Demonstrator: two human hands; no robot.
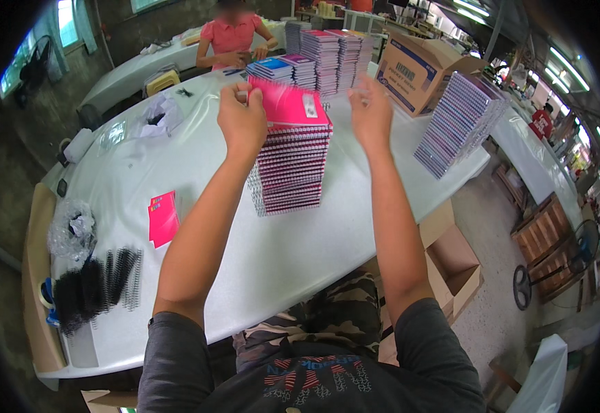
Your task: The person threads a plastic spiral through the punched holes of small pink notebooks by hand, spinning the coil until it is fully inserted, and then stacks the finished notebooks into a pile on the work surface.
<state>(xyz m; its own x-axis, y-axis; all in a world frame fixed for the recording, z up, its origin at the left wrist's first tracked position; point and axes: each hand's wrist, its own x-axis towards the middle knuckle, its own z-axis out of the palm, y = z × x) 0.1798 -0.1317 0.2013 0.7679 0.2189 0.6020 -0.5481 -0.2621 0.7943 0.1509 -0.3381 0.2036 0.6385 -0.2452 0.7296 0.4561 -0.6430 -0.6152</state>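
White, smooth-topped table (300, 255) carries a tall stack of pink-covered, wire-spiral notebooks (292, 165), seemingly bound, though uneven sides suggest squaring remains; a heap of loose black spiral coils (93, 292) lies unused at left. The left hand (241, 117) curls at the stack's upper left edge, its grip unclear; the right hand (371, 113) hovers just right, blurred, fingers half-spread, apparently empty.

the left forearm (204, 227) slants up along the left of the pink notebook stack (292, 168), and the left hand (241, 118) curls at its top left edge, its grip unclear. the right forearm (395, 227) reaches up on the stack's right; the right hand (373, 110) is raised apart from it, blurred, loosely bent.
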